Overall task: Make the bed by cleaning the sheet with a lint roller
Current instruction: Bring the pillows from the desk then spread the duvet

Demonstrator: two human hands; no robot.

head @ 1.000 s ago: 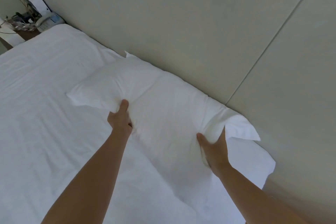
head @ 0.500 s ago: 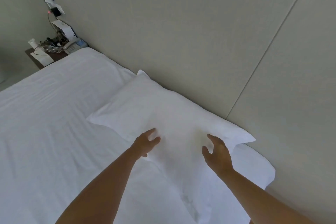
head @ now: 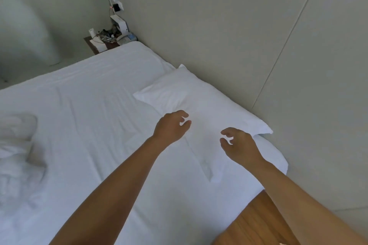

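A white pillow (head: pixel 203 101) lies flat on the white sheet (head: pixel 95 109) against the padded wall at the head of the bed. My left hand (head: pixel 171 127) hovers over the pillow's near edge with fingers loosely curled, holding nothing. My right hand (head: pixel 239 145) hangs a little to the right, over the pillow's near corner, fingers also loosely curled and empty. No lint roller is in view.
A crumpled white duvet (head: pixel 16 145) lies at the left edge. A dark bedside table (head: pixel 99 44) with a phone, cables and small items stands at the far corner. A wooden bed frame edge (head: pixel 256 223) shows at the bottom right. The grey padded wall (head: pixel 239 26) runs along the bed.
Both hands let go of the pillow, which now lies flat by the wall, and pulled back above it. The view has swung left and back, showing more of the bed.
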